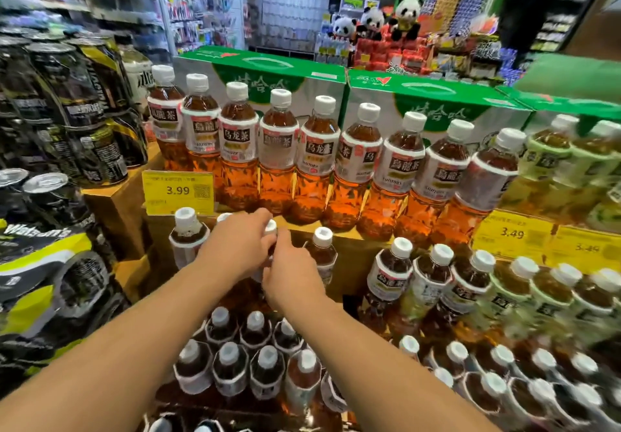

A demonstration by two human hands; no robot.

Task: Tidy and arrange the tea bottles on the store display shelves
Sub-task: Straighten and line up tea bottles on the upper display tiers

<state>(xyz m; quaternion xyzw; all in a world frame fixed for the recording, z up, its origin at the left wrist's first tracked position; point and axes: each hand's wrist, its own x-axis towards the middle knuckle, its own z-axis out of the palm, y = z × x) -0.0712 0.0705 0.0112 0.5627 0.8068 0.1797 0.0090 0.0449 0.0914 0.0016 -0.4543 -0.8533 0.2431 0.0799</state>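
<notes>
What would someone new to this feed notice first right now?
Probably the long row of amber tea bottles with white caps along the top shelf, in front of green boxes. Next, both hands, left hand and right hand, meeting around one bottle on the middle shelf, below the yellow 3.99 price tag. Three toy pandas sit far behind.

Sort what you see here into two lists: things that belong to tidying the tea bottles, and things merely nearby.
Belongs to the job:
left hand and right hand, both on a white-capped brown tea bottle
top row of amber oolong tea bottles

Merely nearby:
green cardboard drink cartons
plush pandas
black cans
yellow price tag
</notes>
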